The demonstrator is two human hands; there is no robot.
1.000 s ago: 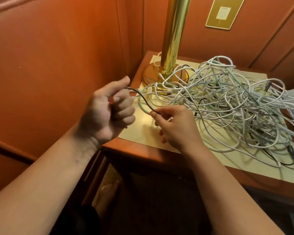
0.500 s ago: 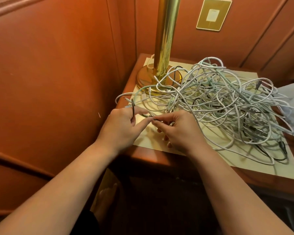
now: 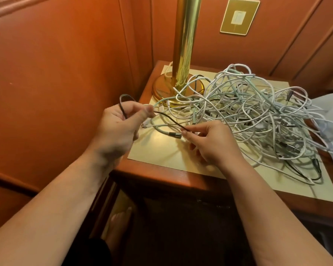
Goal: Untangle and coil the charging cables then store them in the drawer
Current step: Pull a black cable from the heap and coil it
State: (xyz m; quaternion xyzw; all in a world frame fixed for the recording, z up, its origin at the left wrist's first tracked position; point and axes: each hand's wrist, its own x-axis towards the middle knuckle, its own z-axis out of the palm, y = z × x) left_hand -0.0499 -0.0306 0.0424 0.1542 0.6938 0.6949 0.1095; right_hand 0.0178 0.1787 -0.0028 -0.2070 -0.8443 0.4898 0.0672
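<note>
Nightstand (image 3: 161,172): dark cable (image 3: 167,118) spans both hands' grip.

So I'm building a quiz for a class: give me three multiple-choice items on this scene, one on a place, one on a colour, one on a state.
1. Where does the cable tangle lie?
A on the nightstand
B on the floor
C in a drawer

2. What colour is the cable strung between the hands?
A red
B dark
C yellow

3. What is the left hand doing?
A lying flat
B pressing the lamp
C gripping a cable loop

Answers: 1 A, the heap rests beside the lamp base; 2 B, it runs dark to the right hand; 3 C, fingers curl round it.
</note>
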